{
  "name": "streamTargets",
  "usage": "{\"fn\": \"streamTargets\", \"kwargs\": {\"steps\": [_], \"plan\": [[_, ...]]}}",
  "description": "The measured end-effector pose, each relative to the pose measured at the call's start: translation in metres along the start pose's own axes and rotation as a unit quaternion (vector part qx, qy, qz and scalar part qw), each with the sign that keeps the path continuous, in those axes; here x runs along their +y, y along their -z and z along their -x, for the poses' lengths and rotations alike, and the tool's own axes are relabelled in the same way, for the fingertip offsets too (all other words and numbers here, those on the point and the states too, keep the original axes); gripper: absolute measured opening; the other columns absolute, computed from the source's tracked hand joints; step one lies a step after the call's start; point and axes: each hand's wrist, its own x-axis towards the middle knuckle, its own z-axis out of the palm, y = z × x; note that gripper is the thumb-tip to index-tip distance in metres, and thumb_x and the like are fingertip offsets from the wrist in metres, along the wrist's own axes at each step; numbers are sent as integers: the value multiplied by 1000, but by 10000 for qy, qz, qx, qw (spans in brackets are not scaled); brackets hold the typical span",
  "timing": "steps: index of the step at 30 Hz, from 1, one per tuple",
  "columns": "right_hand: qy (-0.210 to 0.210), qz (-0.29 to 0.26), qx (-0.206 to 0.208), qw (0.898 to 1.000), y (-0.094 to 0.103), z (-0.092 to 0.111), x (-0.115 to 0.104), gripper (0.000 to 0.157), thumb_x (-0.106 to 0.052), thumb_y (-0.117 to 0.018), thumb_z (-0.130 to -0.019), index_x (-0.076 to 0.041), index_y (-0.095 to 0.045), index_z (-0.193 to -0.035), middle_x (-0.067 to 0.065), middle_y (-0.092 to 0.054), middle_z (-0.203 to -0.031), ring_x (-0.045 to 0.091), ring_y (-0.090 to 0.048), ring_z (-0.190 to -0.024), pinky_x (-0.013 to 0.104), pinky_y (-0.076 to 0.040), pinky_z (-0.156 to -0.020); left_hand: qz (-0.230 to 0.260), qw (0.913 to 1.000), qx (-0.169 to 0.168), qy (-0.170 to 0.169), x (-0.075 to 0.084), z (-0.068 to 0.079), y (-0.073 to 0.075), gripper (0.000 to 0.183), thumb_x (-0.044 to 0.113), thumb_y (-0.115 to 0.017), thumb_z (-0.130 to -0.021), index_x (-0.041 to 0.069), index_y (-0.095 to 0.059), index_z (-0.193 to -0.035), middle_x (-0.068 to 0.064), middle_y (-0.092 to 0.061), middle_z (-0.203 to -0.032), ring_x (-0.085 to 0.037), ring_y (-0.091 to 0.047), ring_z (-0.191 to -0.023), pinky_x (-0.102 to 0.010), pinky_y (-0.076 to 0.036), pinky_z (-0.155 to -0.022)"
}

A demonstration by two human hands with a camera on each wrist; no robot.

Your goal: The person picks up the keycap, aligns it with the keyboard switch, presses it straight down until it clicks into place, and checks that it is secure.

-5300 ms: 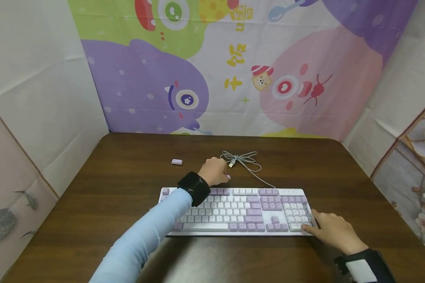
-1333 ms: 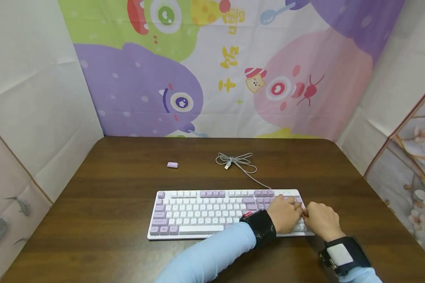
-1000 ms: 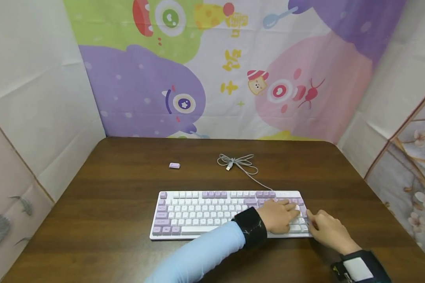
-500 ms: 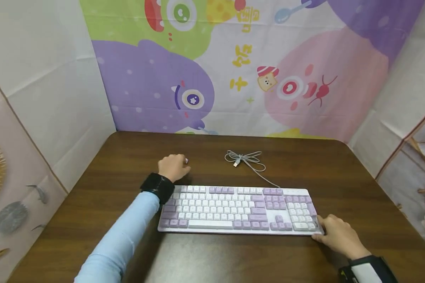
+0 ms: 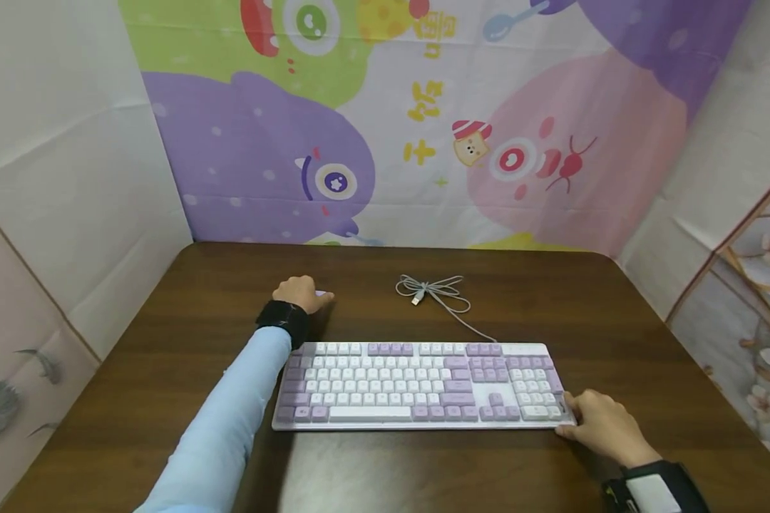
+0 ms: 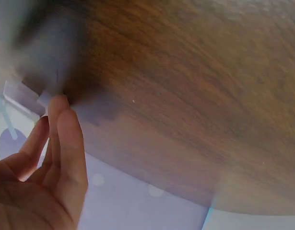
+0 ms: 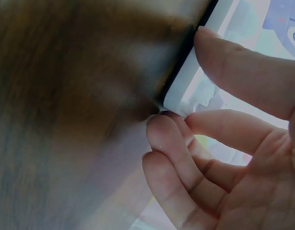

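Observation:
A full-size white and lilac keyboard lies on the brown table. My left hand reaches behind its left end, fingertips around a small lilac keycap. In the left wrist view that keycap shows at the tips of the thumb and fingers, partly hidden behind them. My right hand grips the keyboard's front right corner, thumb at the front edge and fingers against the right side. Beside these fingers, a dark gap without a keycap shows at the number pad's lower right.
A grey USB cable, coiled and tied, lies behind the keyboard and runs to its back edge. A cloth with cartoon monsters hangs behind the table. Pale panels flank it on both sides.
My left hand has left the number pad and moved to the keycap at the back left, its fingers now around it. My right hand has stayed by the right end, its thumb now at the front corner.

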Motion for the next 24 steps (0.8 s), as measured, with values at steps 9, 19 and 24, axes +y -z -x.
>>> {"fn": "streamTargets", "kwargs": {"steps": [9, 19, 24], "plan": [[-93, -31, -40, 9999, 1, -2, 0, 59, -28, -80, -66, 5, -64, -112, 6, -57, -76, 18, -42, -64, 31, -31, -54, -378, 9989, 265, 101, 1, -4, -6, 37, 42, -57, -84, 7, -67, -79, -18, -69, -88, -37, -64, -80, -49, -49, -69], [-34, 41, 69, 10000, 1, -1, 0, 56, -29, -81, -65, 6, -66, -106, 10, -59, -80, 20, -44, -66, 35, -36, -56, -93, 9996, 261, -103, 3, 8, 2, 27, 33, -66, -76, 9, -58, -67, -16, -68, -82, -37, -64, -77, -49, -49, -65], [31, -1, 30, 10000, 0, -3, 0, 53, -26, -80, -66, 8, -66, -105, 3, -49, -69, 17, -40, -61, 30, -29, -54, 57, 9995, 289, -118, 8, 14, 6, 27, 34, -68, -75, 7, -64, -76, -15, -69, -84, -35, -64, -77, -47, -50, -65]]}}
